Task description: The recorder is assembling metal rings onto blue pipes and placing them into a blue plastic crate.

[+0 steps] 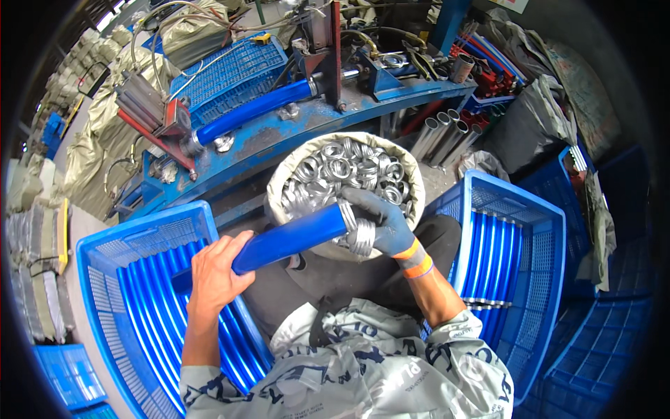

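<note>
My bare left hand (218, 269) is wrapped round a shiny blue tube (289, 239), which slants up to the right above my lap. A silver ribbed metal collar (347, 216) sits at the tube's right end. There, my right hand (387, 227), in a dark grey glove with an orange cuff, has its fingers at that collar. A second ribbed metal collar (361, 237) is held in the same hand, just below the tube end. Beyond them stands a round cloth-lined container (278, 190) full of loose silver collars (338, 167).
Blue plastic crates flank me: the left crate (94, 279) holds several blue tubes, the right crate (544, 258) tubes with metal ends. Ahead, a blue metal bench (258, 136) carries a machine with another blue tube (255, 110) across it. Bare metal pipes (447, 133) lean beside it.
</note>
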`<state>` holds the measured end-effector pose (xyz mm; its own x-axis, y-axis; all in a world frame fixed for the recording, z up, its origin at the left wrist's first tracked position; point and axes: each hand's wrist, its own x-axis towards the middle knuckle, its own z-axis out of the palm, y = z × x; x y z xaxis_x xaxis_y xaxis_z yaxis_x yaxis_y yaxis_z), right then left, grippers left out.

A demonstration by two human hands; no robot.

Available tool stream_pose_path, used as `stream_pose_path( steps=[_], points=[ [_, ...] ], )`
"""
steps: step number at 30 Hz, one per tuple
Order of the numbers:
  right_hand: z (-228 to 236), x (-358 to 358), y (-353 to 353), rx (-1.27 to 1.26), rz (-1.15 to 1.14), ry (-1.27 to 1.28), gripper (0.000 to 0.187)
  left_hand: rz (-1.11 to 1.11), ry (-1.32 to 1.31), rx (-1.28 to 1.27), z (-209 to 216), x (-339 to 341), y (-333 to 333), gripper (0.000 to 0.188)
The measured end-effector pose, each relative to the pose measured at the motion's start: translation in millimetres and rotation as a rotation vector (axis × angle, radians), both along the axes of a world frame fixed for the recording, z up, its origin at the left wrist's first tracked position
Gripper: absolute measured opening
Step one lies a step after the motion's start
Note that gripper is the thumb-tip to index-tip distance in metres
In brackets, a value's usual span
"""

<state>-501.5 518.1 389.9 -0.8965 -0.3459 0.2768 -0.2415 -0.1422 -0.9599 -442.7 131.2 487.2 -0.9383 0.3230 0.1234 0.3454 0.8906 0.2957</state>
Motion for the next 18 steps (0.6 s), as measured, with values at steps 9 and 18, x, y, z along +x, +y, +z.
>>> stream_pose_path(
  steps=[9,18],
  points=[
    [-141,-28,26,-0.081,-0.278,-0.604,0.032,0.294,-0.002,1.199,-75,6,8,0.061],
    [-57,-4,-28,-0.572,0.019,-0.954,0.041,0.468,-0.035,1.986,-61,35,34,0.054]
  ],
)
